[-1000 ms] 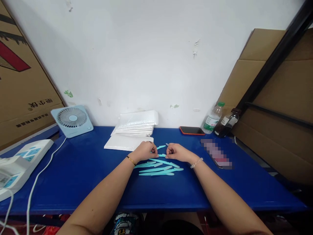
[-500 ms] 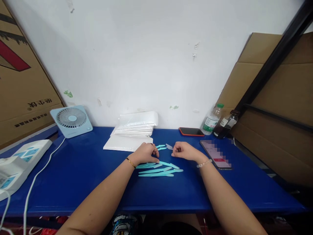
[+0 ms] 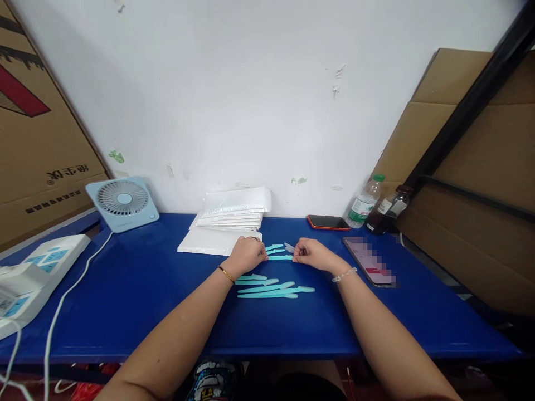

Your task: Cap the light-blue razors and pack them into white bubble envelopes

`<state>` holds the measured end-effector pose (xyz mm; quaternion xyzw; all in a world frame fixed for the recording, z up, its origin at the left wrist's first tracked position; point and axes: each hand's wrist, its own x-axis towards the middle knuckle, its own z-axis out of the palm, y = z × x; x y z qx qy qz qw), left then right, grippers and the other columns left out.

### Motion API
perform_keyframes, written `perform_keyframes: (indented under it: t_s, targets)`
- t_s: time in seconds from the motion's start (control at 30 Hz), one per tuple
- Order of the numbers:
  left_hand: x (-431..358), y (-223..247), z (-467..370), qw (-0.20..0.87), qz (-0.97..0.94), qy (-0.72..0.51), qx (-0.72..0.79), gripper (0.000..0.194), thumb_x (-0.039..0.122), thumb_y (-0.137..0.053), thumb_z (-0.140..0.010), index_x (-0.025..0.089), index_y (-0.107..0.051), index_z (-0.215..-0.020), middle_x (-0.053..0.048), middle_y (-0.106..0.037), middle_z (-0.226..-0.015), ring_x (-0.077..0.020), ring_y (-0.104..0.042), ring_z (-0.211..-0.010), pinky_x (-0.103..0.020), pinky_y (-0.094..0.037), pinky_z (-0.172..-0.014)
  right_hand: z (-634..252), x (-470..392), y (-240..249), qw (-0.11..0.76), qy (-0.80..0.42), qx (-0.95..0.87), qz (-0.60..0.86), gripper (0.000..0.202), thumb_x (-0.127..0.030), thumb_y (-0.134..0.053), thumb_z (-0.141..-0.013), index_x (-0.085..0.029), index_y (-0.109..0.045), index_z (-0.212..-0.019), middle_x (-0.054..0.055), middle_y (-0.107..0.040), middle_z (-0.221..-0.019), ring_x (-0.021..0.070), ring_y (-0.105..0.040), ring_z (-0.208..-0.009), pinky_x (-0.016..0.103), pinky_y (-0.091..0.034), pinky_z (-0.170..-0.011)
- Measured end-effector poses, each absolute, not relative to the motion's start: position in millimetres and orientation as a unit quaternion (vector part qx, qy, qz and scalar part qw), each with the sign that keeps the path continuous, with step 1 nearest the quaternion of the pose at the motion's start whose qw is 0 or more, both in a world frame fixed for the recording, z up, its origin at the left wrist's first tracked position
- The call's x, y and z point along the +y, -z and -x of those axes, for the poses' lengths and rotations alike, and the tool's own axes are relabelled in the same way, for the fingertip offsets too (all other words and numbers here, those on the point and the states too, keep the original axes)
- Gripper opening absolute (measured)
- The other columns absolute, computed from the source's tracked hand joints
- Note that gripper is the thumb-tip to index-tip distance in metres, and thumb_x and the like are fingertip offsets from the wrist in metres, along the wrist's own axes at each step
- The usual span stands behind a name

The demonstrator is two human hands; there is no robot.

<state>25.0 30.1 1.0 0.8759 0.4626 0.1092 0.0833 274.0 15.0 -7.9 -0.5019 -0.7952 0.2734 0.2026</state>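
A turquoise eyebrow razor (image 3: 279,258) stretches between my two hands. My left hand (image 3: 247,254) pinches its left end, and the fingers of my right hand (image 3: 311,254) are closed on its right end. Just behind it lie more turquoise razors (image 3: 275,247), partly covered by my left hand. A small clear plastic piece (image 3: 288,247) shows beside my right fingertips. Nearer to me, several turquoise razors (image 3: 267,288) lie loosely side by side on the blue table (image 3: 276,328); my left wrist hides some of their ends.
White padded envelopes (image 3: 232,214) are stacked against the wall. A blue fan (image 3: 124,201) and a white power strip (image 3: 50,267) with cables occupy the left. On the right are a red-edged phone (image 3: 329,223), a second phone (image 3: 368,262), a green-capped bottle (image 3: 365,203) and a dark bottle (image 3: 388,209).
My left hand has lifted one razor from the near group and carried it away from me to the far razors. My right hand has closed on its other end.
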Motion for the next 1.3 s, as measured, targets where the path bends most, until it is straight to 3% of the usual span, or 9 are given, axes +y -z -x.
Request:
perform_keyframes:
  t_s: [0.2,0.4,0.67,0.87,1.03,1.13,1.2,1.3]
  targets:
    - [26.5,-20.3,-5.7,0.115,-0.861,-0.138,0.476,0.024,0.041,-0.067,-0.069,0.022,-0.068,-0.083,-0.003,-0.065,-0.088,-0.0189,-0.059,-0.082,-0.027,-0.038,-0.069,-279.2,17.7,6.2,0.248,-0.178,-0.780,0.546,0.015,-0.032,-0.065,-0.074,-0.018,-0.065,-0.080,0.003,-0.057,-0.085,0.0148,-0.054,-0.073,0.027,-0.042,-0.067]
    - [15.9,-38.3,20.0,0.229,-0.838,0.066,0.490,0.014,0.029,-0.073,-0.053,0.021,-0.070,-0.064,0.001,-0.064,-0.064,-0.0146,-0.055,-0.057,-0.023,-0.033,-0.049,-272.9,14.2,3.8,0.231,-0.165,-0.795,0.535,0.011,-0.023,-0.057,-0.079,-0.018,-0.065,-0.075,0.003,-0.058,-0.082,0.0135,-0.054,-0.069,0.027,-0.041,-0.066]
    - [17.0,-29.3,4.7,0.181,-0.871,-0.037,0.454,0.012,0.024,-0.058,-0.071,0.021,-0.069,-0.073,-0.002,-0.068,-0.076,-0.0156,-0.057,-0.066,-0.024,-0.035,-0.054,-253.7,5.1,1.4,0.259,-0.254,-0.807,0.466,0.027,-0.043,-0.053,-0.084,-0.021,-0.067,-0.091,0.004,-0.062,-0.087,0.0148,-0.053,-0.072,0.026,-0.041,-0.064]
    - [17.8,-17.9,-19.5,0.141,-0.884,-0.091,0.436,0.013,0.022,-0.055,-0.076,0.020,-0.068,-0.074,-0.002,-0.069,-0.081,-0.0164,-0.059,-0.072,-0.025,-0.037,-0.063,-241.4,3.5,0.4,0.215,-0.271,-0.844,0.410,0.036,-0.047,-0.048,-0.088,-0.018,-0.061,-0.071,0.001,-0.056,-0.072,0.0126,-0.047,-0.063,0.024,-0.038,-0.061]
    - [24.6,-12.8,-22.4,0.141,-0.880,-0.084,0.446,0.015,0.026,-0.055,-0.079,0.021,-0.068,-0.074,-0.001,-0.068,-0.080,-0.0160,-0.059,-0.071,-0.025,-0.037,-0.065,-263.5,12.7,2.9,0.203,-0.264,-0.838,0.433,0.033,-0.044,-0.046,-0.089,-0.018,-0.060,-0.074,0.002,-0.059,-0.076,0.0145,-0.051,-0.068,0.025,-0.039,-0.065]
    - [28.6,-11.7,-15.5,0.140,-0.864,-0.105,0.471,0.014,0.033,-0.061,-0.076,0.021,-0.067,-0.079,-0.002,-0.067,-0.085,-0.0170,-0.059,-0.076,-0.025,-0.038,-0.067,-276.4,18.5,5.6,0.219,-0.224,-0.819,0.481,0.030,-0.042,-0.047,-0.088,-0.018,-0.062,-0.078,0.003,-0.061,-0.079,0.0160,-0.054,-0.072,0.026,-0.039,-0.066]
    - [27.9,-14.4,-7.9,0.149,-0.858,-0.121,0.476,0.028,0.041,-0.069,-0.068,0.021,-0.066,-0.087,-0.002,-0.066,-0.090,-0.0179,-0.059,-0.079,-0.025,-0.038,-0.065,-280.4,20.4,6.8,0.240,-0.187,-0.807,0.506,0.027,-0.040,-0.047,-0.088,-0.018,-0.063,-0.082,0.004,-0.061,-0.083,0.0164,-0.054,-0.074,0.027,-0.039,-0.068]
    - [22.0,-22.6,4.8,0.212,-0.870,-0.050,0.443,0.037,0.044,-0.075,-0.056,0.022,-0.067,-0.085,0.000,-0.065,-0.085,-0.0163,-0.058,-0.071,-0.024,-0.037,-0.058,-279.5,18.7,6.3,0.260,-0.156,-0.801,0.516,0.023,-0.033,-0.046,-0.088,-0.018,-0.063,-0.085,0.005,-0.061,-0.084,0.0155,-0.054,-0.073,0.027,-0.040,-0.068]
